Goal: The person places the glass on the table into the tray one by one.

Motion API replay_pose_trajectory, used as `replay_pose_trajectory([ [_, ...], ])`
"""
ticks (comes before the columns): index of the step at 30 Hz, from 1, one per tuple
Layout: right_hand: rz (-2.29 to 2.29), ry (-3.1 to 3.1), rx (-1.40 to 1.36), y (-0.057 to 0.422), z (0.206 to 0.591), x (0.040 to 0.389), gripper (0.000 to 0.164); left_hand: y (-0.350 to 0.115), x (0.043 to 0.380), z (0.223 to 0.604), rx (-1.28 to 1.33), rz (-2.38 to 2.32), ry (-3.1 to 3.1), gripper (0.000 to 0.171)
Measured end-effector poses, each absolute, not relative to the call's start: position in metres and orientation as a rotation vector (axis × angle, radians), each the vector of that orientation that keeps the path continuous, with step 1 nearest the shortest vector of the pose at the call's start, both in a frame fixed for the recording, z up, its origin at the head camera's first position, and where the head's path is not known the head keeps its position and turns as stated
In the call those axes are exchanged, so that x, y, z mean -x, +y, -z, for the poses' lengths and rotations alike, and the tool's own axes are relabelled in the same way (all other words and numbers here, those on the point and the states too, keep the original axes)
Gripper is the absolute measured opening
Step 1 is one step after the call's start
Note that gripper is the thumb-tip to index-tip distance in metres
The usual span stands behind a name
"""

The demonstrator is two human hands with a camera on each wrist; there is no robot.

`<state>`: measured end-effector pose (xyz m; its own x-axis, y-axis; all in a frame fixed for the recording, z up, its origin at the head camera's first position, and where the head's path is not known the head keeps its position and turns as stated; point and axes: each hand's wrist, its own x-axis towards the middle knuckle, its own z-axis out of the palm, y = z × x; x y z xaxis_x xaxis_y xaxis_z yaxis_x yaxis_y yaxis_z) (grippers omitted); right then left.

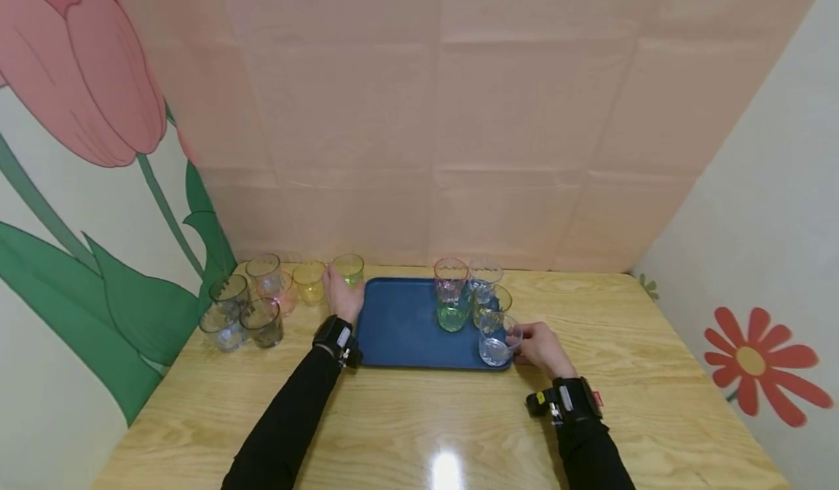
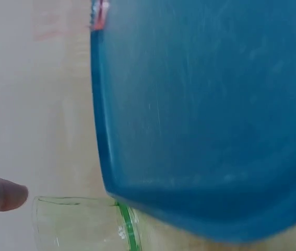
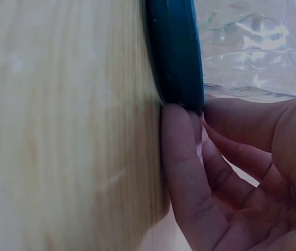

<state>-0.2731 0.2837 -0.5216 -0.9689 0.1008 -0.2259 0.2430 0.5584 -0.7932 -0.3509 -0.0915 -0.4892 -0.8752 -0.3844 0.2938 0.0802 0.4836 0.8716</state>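
A blue tray (image 1: 400, 330) lies on the wooden table. My right hand (image 1: 542, 347) pinches its near right corner between thumb and index finger, as the right wrist view shows, right beside a clear glass (image 1: 496, 344). My left hand (image 1: 344, 297) is at a yellow-green glass (image 1: 350, 268) behind the tray's far left corner. In the left wrist view its straight thumb (image 2: 4, 194) lies just off that glass's rim; the other fingers are hidden. On the tray's right side also stand a pink-rimmed glass (image 1: 451, 275), a green glass (image 1: 452, 318) and a yellow-tinted glass (image 1: 493, 302).
Left of the tray, a yellow glass (image 1: 309, 282), a pink glass (image 1: 285, 297) and several grey or clear glasses, one a dark grey glass (image 1: 263, 324), stand close together. A pink-covered wall (image 1: 426, 148) rises at the table's back edge. Painted walls flank both sides.
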Motion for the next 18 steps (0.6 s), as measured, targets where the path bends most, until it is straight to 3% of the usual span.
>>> replay_pose_trajectory([
  [18,1.434,2.657,-0.196,0.284,0.520,0.270,0.022,-0.102,0.384,0.489,-0.210,1.344,-2.544,0.086],
])
